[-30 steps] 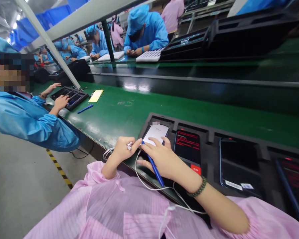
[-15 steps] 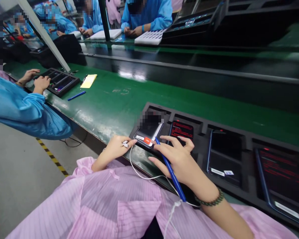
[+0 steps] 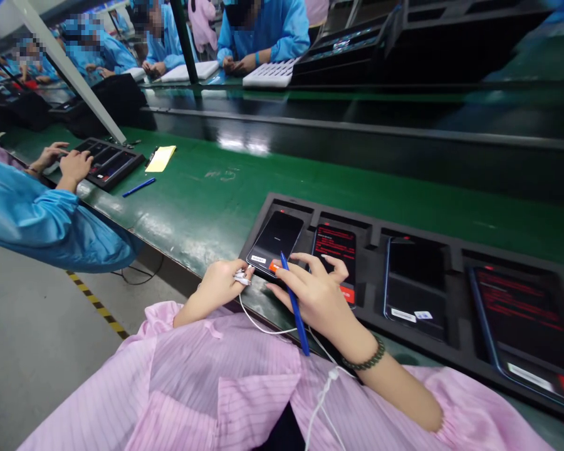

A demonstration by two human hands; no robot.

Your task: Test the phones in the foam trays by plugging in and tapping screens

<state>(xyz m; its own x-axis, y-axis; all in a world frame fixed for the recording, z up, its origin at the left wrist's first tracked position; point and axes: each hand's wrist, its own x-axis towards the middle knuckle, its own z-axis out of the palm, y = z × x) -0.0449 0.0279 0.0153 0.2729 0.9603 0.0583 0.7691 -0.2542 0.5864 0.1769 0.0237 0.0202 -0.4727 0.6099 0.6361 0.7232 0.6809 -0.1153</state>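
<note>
My left hand [image 3: 219,283] is closed on the end of a thin white cord [image 3: 258,322], which looks like an earphone cord, at the tray's near left corner. Between the fingers of my right hand [image 3: 322,291] sits a blue pen [image 3: 297,313], slanting down toward my lap. The right fingertips are over the lower edge of a phone [image 3: 278,237] in the leftmost slot. That phone's screen is mostly dark, with a white label and an orange patch at its bottom. Beside it, a second phone [image 3: 337,241] shows red text, partly hidden by my right hand.
The black foam tray [image 3: 371,254] also holds a dark-screened phone [image 3: 416,275] and another with red text [image 3: 521,313]. Leftward on the green bench [image 3: 192,188] lie a blue pen [image 3: 138,186] and yellow paper [image 3: 160,159]. A blue-sleeved co-worker [image 3: 51,207] touches another tray [image 3: 110,163].
The leftmost phone's screen has gone from a brighter picture to mostly dark. My right hand has shifted slightly left with the pen. The whole view has moved a little.
</note>
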